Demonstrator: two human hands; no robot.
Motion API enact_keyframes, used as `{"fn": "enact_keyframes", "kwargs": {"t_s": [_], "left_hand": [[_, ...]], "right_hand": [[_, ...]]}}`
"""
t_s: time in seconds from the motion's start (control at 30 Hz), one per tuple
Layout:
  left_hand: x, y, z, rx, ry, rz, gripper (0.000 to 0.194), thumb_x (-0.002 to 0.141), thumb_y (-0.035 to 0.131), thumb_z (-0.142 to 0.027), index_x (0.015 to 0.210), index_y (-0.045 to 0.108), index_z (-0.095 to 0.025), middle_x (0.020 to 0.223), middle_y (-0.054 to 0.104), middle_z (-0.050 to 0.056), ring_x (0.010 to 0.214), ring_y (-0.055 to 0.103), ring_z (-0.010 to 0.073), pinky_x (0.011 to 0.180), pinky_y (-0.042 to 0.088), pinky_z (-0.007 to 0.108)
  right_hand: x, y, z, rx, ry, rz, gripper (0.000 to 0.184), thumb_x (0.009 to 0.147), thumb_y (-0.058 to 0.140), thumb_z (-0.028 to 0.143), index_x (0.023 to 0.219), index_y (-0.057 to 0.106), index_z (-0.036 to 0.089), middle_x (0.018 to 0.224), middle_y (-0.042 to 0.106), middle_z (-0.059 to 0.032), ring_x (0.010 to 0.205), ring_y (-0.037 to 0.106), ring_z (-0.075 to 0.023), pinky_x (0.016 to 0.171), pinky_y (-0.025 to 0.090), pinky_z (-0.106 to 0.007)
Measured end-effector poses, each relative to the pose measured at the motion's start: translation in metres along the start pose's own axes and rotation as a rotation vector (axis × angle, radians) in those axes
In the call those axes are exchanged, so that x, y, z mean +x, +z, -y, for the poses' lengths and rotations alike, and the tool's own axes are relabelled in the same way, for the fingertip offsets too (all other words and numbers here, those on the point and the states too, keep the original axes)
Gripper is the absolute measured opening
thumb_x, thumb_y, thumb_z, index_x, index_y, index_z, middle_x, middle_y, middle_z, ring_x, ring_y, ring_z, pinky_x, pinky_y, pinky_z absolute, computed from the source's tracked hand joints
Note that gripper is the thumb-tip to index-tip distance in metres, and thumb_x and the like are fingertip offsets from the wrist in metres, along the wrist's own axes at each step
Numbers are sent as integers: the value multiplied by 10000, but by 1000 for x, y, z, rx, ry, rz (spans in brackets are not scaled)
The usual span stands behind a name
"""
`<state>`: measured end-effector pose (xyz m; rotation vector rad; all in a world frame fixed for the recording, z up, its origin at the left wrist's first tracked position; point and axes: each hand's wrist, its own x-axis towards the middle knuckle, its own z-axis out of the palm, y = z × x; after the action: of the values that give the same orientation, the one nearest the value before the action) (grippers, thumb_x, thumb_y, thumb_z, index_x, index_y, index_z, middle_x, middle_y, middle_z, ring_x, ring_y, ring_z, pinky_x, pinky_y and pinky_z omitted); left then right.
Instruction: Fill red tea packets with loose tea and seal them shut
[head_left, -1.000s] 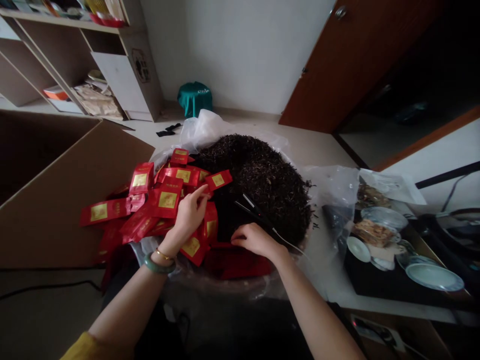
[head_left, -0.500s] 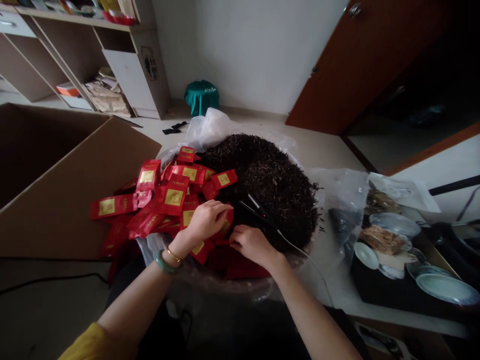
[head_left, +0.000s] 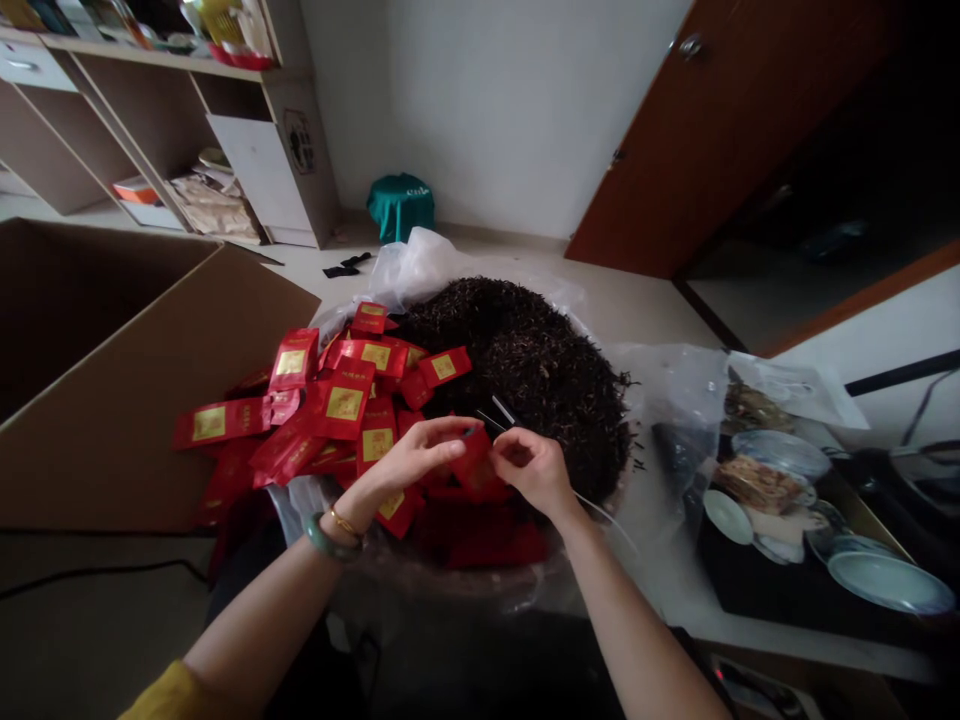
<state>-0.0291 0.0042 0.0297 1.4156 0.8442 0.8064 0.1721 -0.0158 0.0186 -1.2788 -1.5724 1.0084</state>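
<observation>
A small red packet (head_left: 478,468) is raised between my two hands, its upper edge looking parted. My left hand (head_left: 416,452), with a gold bracelet and a green bangle at the wrist, holds the packet's left side between thumb and fingers. The right side is pinched by the curled fingers of my right hand (head_left: 534,470). Just behind lies a slim black two-armed tool (head_left: 501,410) with a white cord, partly hidden by my right hand. It rests against a big heap of dark dried leaves (head_left: 536,350), which look like tea. Many gold-labelled red packets (head_left: 346,404) are piled at the left.
Clear plastic sheeting (head_left: 416,262) lines the heap's container. A large open cardboard box (head_left: 161,385) stands at the left. Rightward, a black tray (head_left: 739,580) carries dishes and a bag of brown pieces. A teal-covered stool (head_left: 401,208) stands by the wall.
Both hands have come together over the front of the heap. My left hand has moved right from the packet pile, and a red packet is now held up between the hands.
</observation>
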Motion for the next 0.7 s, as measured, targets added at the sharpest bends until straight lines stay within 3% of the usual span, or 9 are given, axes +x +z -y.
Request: {"fn": "enact_keyframes", "kwargs": {"t_s": [0.13, 0.2, 0.27, 0.4, 0.53, 0.7], "left_hand": [[4, 11, 10, -121, 18, 77, 579, 649, 722, -536, 1059, 653, -133, 950, 701, 102, 859, 642, 225, 738, 503, 298], [5, 16, 16, -27, -4, 20, 437, 737, 643, -521, 900, 674, -117, 782, 688, 63, 719, 617, 177, 637, 483, 256], [6, 19, 21, 120, -10, -65, 387, 799, 564, -493, 744, 641, -118, 625, 618, 13, 577, 528, 124, 510, 402, 210], [5, 19, 27, 393, 74, -99, 366, 822, 522, -390, 553, 488, -146, 490, 430, -54, 480, 323, 60, 439, 231, 193], [5, 19, 31, 493, 91, -123, 394, 826, 498, -356, 508, 366, -165, 483, 342, -70, 483, 247, 55, 439, 183, 203], [4, 22, 28, 481, 70, -104, 321, 843, 469, -333, 573, 440, -161, 513, 395, -62, 490, 309, 65, 451, 236, 196]], "right_hand": [[-2, 13, -5, 90, 47, -142, 200, 724, 625, 384, 697, 561, 196, 579, 601, 8, 450, 548, -120, 426, 494, -237], [-2, 14, -5, 41, 0, -180, 179, 757, 605, 369, 722, 558, 200, 607, 600, 3, 484, 563, -123, 457, 522, -242], [-2, 13, -3, -99, -129, -228, 134, 776, 598, 315, 840, 587, 198, 755, 633, -35, 608, 598, -140, 520, 546, -252], [-1, 6, 0, -475, -463, -265, 448, 812, 579, 211, 1253, 506, 206, 1191, 562, -137, 1040, 570, -240, 800, 558, -381], [-1, 6, 0, -667, -636, -200, 462, 875, 497, 148, 1328, 474, 235, 1176, 592, -113, 1101, 539, -251, 956, 475, -455], [-3, 8, -2, -684, -608, -249, 317, 896, 503, 213, 1205, 577, 232, 1093, 599, -112, 1050, 545, -254, 903, 482, -448]]}}
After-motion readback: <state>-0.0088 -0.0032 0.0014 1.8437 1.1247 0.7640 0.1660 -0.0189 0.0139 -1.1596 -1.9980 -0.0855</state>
